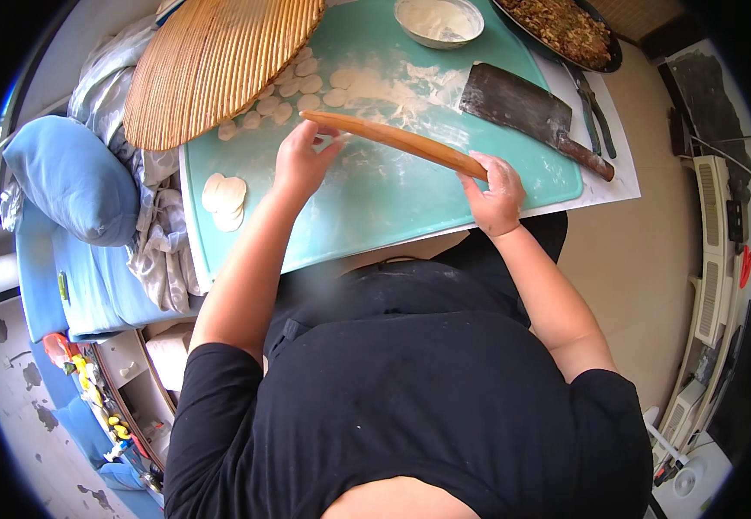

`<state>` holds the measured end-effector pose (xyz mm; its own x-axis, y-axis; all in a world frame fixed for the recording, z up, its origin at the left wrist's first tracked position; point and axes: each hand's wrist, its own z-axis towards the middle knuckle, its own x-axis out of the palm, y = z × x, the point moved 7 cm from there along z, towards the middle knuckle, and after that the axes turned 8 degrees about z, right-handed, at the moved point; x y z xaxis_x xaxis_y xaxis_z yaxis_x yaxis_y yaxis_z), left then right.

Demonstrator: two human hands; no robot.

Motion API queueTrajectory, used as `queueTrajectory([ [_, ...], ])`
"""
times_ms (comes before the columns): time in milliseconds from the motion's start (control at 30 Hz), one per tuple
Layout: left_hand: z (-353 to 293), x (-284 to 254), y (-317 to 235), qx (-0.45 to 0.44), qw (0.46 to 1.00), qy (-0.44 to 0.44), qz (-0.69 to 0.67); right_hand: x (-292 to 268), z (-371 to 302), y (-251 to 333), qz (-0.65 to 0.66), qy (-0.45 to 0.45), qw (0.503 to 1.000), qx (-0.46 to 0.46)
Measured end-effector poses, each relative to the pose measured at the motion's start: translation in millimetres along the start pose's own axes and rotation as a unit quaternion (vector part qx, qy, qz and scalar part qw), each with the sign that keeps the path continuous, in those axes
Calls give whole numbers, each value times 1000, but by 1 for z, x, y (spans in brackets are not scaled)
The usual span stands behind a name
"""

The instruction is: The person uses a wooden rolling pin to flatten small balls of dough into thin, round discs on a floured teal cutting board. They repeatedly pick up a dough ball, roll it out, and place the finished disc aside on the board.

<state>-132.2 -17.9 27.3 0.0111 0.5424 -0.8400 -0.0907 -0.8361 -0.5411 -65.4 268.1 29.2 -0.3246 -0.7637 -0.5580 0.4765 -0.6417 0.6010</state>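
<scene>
A wooden rolling pin, thicker in the middle and tapered at its ends, is held across the green mat. My left hand has its fingers closed round the pin's far left end. At the nearer right end my right hand grips it too, flour whitening its fingers. Left of my left hand lie several overlapping thin dough wrappers. Beyond it, small flattened dough pieces are spread on the mat, some partly covered by a round reed tray. Loose flour dusts the mat beyond the pin.
A cleaver lies on the mat's right side, its handle past the edge, near a dark two-handled tool. At the back stand a flour bowl and a pan of chopped filling. A blue cushion sits at the left.
</scene>
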Motion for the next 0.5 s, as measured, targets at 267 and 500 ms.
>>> queueTrajectory([
  [267, -41, 23, -16, 90, 976, -130, 148, 3, 0, 1, 6, 11, 1000, -7],
  [500, -55, 47, -38, 208, 976, -16, 65, 7, 4, 0, 0, 23, 999, -27],
])
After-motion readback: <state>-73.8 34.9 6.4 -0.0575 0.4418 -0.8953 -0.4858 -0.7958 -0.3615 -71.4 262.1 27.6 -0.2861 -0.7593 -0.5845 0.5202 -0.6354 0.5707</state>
